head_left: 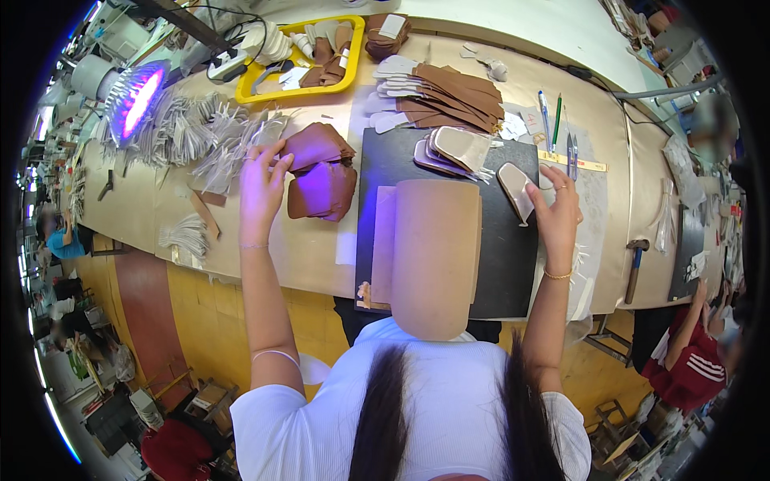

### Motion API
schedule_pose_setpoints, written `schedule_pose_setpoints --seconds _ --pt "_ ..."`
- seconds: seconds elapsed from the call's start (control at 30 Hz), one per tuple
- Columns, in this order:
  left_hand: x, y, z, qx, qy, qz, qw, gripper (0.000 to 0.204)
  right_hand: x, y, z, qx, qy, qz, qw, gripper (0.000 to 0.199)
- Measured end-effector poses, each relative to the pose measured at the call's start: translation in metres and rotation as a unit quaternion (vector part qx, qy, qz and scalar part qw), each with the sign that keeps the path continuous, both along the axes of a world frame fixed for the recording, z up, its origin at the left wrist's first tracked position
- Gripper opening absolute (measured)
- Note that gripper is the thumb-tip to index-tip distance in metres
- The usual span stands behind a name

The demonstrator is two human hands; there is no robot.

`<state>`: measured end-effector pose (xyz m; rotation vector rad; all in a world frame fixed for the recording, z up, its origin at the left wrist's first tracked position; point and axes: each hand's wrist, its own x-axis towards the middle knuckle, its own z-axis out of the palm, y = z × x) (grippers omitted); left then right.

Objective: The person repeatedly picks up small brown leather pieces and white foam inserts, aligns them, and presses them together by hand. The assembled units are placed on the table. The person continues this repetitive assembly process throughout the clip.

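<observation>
Your left hand, grip unclear, touches stacked brown leather-like pieces, best lifted singly, while your right hand, fingers parted, thumbs a tapered beige panel.

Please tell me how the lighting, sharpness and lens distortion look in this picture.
Head view: the lamp at upper left glares purple-white, casting a purple tint on the brown pieces by the left hand and on the left side of the black mat; head view: both hands look fairly sharp; head view: the table bows toward the dark rim.
</observation>
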<state>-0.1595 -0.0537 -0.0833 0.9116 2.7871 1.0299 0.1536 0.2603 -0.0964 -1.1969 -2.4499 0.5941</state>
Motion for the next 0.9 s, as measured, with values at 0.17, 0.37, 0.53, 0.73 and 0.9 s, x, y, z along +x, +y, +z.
schedule_pose_setpoints --seconds 0.17,0.37,0.53,0.73,0.9 --pt "0.004 0.009 0.003 -0.017 0.016 0.003 1.000 0.025 0.038 0.008 0.018 0.035 0.057 -0.046 0.997 0.036" --pt "-0.020 -0.009 -0.012 0.079 -0.146 0.012 0.986 0.023 0.120 0.025 0.023 0.027 -0.012 -0.019 0.999 0.031" --pt "-0.038 -0.006 -0.008 0.091 -0.285 0.029 0.954 0.020 0.144 0.006 0.019 -0.040 -0.068 -0.049 0.996 0.033" --pt "-0.023 0.007 -0.002 0.075 -0.125 -0.003 0.989 0.017 0.147 -0.003 0.009 -0.001 -0.075 -0.023 0.997 0.035" --pt "0.046 0.044 0.062 0.200 -0.201 0.049 0.958 0.014 0.140 -0.009 0.008 0.064 -0.094 0.014 0.993 0.039"
